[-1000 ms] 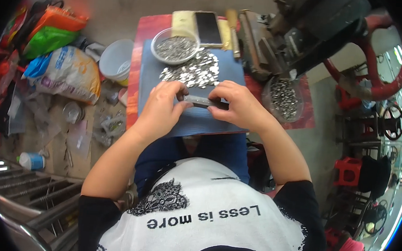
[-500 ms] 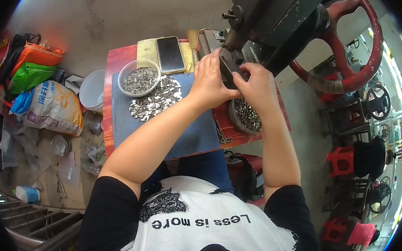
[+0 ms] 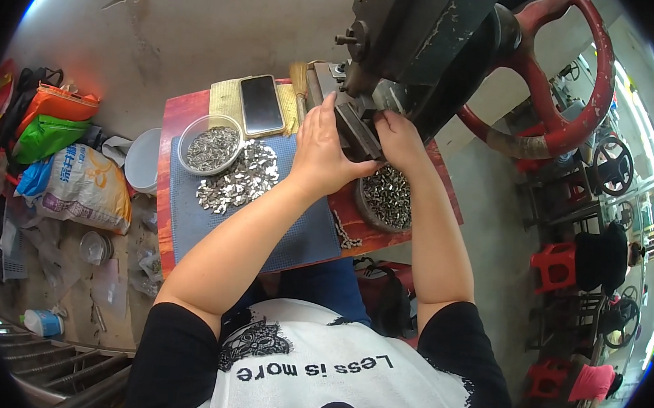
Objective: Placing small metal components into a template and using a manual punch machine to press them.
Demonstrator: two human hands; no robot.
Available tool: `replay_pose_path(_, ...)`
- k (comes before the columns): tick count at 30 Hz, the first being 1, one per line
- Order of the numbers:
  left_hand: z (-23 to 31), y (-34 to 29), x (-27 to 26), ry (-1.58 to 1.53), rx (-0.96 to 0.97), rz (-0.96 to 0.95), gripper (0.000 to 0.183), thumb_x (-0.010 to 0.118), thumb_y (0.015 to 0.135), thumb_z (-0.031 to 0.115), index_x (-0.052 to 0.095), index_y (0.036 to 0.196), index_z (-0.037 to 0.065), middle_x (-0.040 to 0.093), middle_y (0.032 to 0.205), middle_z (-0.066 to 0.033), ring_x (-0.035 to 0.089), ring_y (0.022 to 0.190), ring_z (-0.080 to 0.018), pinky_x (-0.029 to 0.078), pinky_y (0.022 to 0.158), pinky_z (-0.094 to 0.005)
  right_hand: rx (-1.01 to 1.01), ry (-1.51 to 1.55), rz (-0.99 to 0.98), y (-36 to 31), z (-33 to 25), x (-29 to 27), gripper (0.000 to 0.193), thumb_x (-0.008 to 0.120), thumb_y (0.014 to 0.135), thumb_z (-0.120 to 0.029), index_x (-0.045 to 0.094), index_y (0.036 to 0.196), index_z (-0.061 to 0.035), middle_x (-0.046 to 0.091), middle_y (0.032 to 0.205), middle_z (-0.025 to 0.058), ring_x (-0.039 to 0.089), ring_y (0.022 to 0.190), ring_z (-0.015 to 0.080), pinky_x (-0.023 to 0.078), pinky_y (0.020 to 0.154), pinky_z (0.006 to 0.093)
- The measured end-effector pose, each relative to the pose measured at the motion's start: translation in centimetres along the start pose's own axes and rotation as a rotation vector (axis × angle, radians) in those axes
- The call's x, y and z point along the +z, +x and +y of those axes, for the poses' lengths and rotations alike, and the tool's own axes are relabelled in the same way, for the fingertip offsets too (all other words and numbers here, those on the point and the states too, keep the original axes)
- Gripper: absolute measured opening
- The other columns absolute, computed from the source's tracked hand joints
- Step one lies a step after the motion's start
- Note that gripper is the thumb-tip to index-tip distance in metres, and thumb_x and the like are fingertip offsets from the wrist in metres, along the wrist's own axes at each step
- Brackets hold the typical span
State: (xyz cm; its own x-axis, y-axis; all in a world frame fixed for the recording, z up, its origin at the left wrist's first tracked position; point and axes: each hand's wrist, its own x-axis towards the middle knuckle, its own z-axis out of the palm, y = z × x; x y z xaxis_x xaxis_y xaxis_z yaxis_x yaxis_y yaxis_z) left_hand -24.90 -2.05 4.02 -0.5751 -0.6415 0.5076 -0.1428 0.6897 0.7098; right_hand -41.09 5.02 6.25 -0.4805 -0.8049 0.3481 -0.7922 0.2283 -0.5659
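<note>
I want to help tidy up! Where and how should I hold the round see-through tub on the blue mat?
I'd probably pinch the tub's rim on its left side, coming from the left, and keep it level. It's round and open-topped, holding small metal bits, and the loose metal pile sits close by its lower-right side.

Lone fisheye view from wearer's head, facing steeply down; hands (image 3: 321, 152), table (image 3: 188, 109) near, floor (image 3: 492, 231) farther off.

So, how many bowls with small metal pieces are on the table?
2: a clear bowl on the blue mat, left of the left hand; a second bowl on the red tabletop, partly hidden beneath the right hand. More may be hidden.
</note>
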Motion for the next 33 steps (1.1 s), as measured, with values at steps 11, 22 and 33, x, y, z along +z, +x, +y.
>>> replay_pose_path(11,0.7,0.3,-0.1,-0.016,-0.055,-0.004,0.135,0.095,0.056,0.041,0.012,0.154,-0.002,0.042,0.141,-0.0242,0.034,0.138,-0.0397,0.025,0.117,-0.0467,-0.113,-0.525,1.521,-1.9,7.0,-14.3,0.072,0.086,0.076,-0.025,0.046,0.127,0.0055,0.058,0.109,0.0191,0.063,0.096,0.0329,0.053,0.084,0.0432)
replay_pose_path(22,-3.6,5.5,-0.1,-0.088,-0.011,-0.110,0.143,0.095,0.052,0.045,0.010,0.154,-0.008,0.045,0.142,-0.0223,0.039,0.136,-0.0377,0.026,0.117,-0.0449,0.053,-0.002,0.872,-0.7,3.6,-26.0,0.043,0.075,0.082,-0.007,0.051,0.115,0.0021,0.065,0.092,0.0121,0.066,0.060,0.0208,0.056,0.060,0.0327)
replay_pose_path(33,-4.7,7.8,0.9,-0.124,-0.017,-0.195,0.145,0.096,0.049,0.047,0.010,0.155,-0.006,0.046,0.144,-0.0227,0.039,0.136,-0.0396,0.027,0.118,-0.0424,-0.169,0.290,1.097,-1.1,4.3,-20.2,0.031,0.073,0.081,0.004,0.058,0.107,0.0044,0.064,0.075,0.0087,0.063,0.059,0.0180,0.053,0.053,0.0304)
